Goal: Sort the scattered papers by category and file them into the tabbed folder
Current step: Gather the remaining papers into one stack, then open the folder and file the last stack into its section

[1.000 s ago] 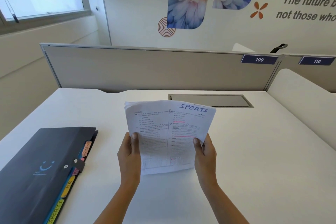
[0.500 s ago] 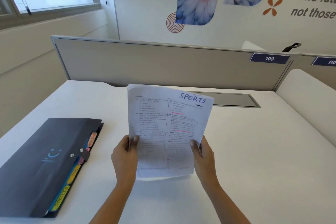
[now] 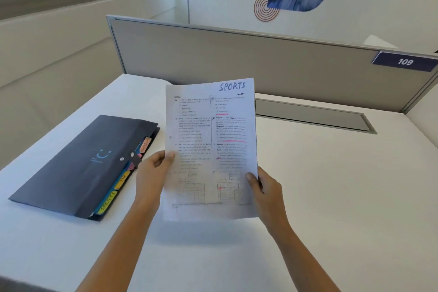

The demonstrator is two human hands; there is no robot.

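Both our hands — left (image 3: pixel 151 170), right (image 3: pixel 265 187) — pinch the SPORTS sheet (image 3: pixel 211 149) mid-frame; we should free one hand to unclasp the folder (image 3: pixel 80 163) at lower left — then find its SPORTS tab (image 3: pixel 107 201).

One folder (image 3: pixel 78 163), one paper stack (image 3: pixel 211 149), two hands (image 3: pixel 151 173).

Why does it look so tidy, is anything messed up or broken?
Nothing stands out. Both hands, left hand and right hand, hold the SPORTS paper upright, uncrumpled. The dark folder lies closed on the desk, its tabs sticking out.
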